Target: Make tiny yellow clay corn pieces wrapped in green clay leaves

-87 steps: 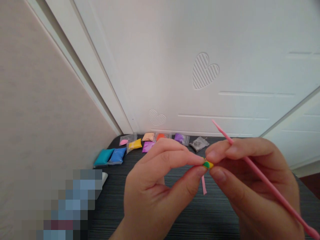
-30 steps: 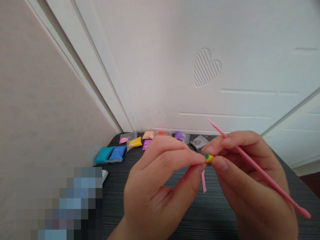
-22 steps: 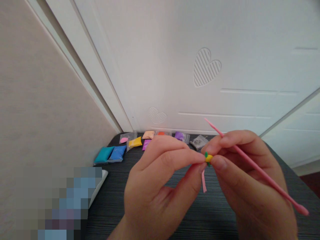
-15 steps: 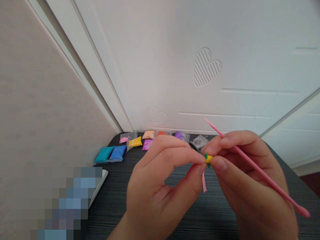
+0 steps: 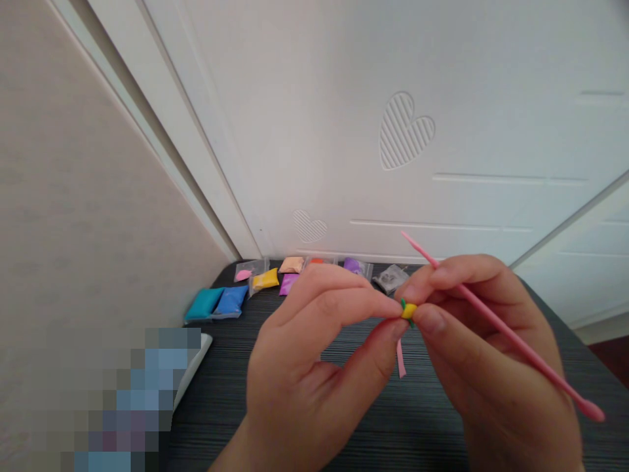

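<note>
Between the fingertips of both hands is a tiny yellow clay piece [image 5: 409,311] with green bits [image 5: 403,305] at its left end. My left hand [image 5: 314,367] pinches that end with thumb and index finger. Thumb and fingers of my right hand [image 5: 501,354] close on the other end. A pink clay modelling tool [image 5: 496,321] also rests in my right hand, slanting across the fingers, its pointed tip up and its rounded end low at the right. Just below my left fingertips a pink strip [image 5: 401,359] shows; whether it hangs or lies on the table I cannot tell.
Along the back of the dark table [image 5: 221,406] lie several clay packets, among them a teal packet [image 5: 204,304], a blue packet [image 5: 232,301] and a yellow packet [image 5: 265,280]. A white panel with hearts [image 5: 403,131] rises behind. A blurred patch covers the lower left.
The clay piece has turned slightly between the fingertips, showing more yellow. Both hands and the pink tool have shifted very slightly left.
</note>
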A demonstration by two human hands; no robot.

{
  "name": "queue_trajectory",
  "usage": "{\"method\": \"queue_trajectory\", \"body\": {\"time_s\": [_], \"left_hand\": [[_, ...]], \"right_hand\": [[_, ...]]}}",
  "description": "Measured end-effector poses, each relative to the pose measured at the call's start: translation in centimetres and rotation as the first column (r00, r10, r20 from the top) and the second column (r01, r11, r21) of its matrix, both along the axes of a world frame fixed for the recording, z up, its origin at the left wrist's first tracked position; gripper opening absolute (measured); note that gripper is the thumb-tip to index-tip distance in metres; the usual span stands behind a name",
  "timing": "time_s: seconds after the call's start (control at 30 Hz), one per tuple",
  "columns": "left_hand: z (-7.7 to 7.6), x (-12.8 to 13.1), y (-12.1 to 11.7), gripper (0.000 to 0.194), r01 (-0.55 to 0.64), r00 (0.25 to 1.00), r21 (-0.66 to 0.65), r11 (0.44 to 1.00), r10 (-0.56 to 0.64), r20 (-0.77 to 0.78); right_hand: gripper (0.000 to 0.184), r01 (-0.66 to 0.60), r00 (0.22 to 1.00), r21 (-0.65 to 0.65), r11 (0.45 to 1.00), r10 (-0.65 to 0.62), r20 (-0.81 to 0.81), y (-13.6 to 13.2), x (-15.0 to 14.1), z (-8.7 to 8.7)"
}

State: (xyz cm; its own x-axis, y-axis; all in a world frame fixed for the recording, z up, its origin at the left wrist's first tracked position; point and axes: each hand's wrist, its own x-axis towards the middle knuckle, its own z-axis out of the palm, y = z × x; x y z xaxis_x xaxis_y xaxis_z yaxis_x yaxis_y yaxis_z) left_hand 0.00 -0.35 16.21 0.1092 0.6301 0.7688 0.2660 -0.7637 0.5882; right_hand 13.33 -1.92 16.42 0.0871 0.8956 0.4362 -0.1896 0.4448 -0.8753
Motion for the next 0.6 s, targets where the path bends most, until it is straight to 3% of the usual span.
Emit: {"method": "queue_trajectory", "body": {"time_s": [0.6], "left_hand": [[-0.05, 0.01, 0.17, 0.018, 0.012, 1.000, -0.008, 1.000, -0.011, 0.020]], "right_hand": [[0.018, 0.113, 0.992, 0.067, 0.991, -0.116, 0.053, 0.07, -0.24, -0.03]]}}
